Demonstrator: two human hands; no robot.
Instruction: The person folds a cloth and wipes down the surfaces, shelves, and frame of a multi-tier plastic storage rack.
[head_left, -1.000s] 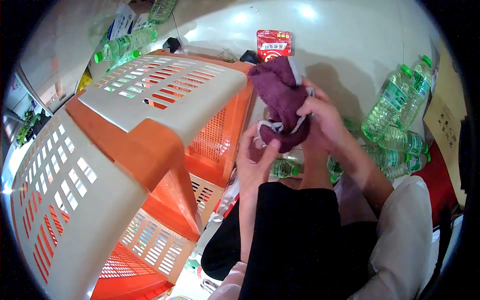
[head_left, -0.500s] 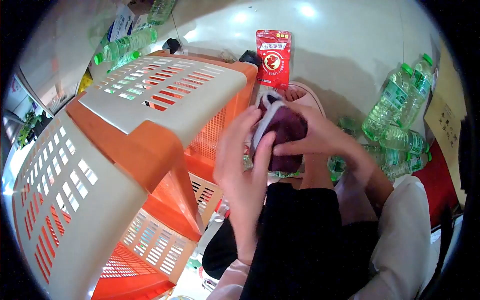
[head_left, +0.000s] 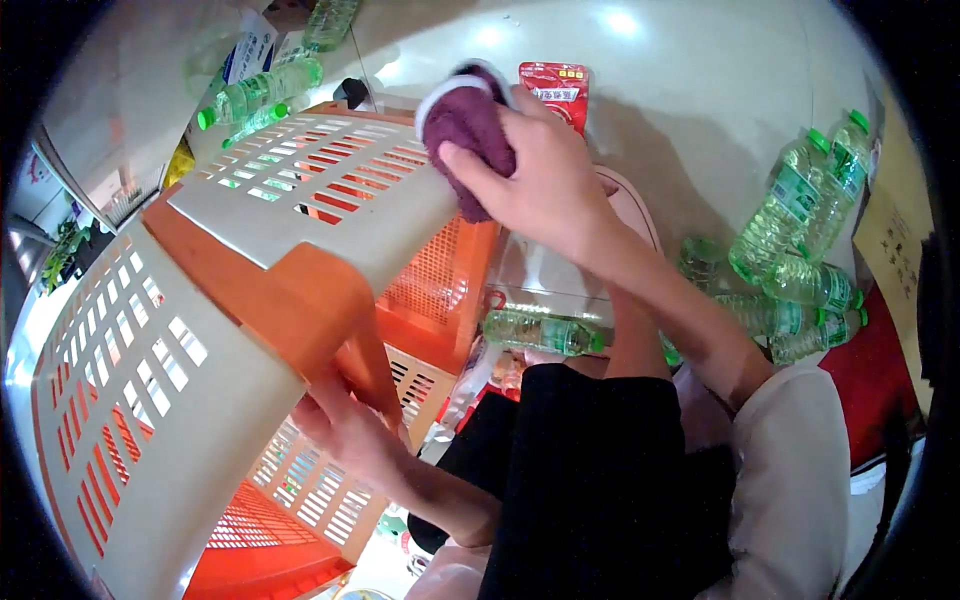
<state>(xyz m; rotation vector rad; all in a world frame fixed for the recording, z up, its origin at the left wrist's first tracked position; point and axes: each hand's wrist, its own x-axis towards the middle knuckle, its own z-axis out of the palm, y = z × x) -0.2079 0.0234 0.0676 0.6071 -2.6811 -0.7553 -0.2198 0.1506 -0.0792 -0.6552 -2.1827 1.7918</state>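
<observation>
A folded purple cloth (head_left: pixel 466 135) with a white edge is gripped in my right hand (head_left: pixel 552 185). It lies against the far corner of an orange and cream plastic rack (head_left: pixel 310 300) with slotted panels. My left hand (head_left: pixel 365 435) is lower down, closed around the rack's near orange upright; some of its fingers are hidden behind the plastic. Partly covered by my right hand, a red pouch (head_left: pixel 553 85) stands out against the pale floor beyond.
Several green-capped water bottles (head_left: pixel 785 210) are on the floor at the right, beside a cardboard box (head_left: pixel 890 225). One bottle (head_left: pixel 540 332) lies close to my knees. More bottles (head_left: pixel 262 90) lie at the far left behind the rack.
My hands have parted from around the cloth. The right one has carried it up and left to the rack's corner; the left has moved down to the rack's upright.
</observation>
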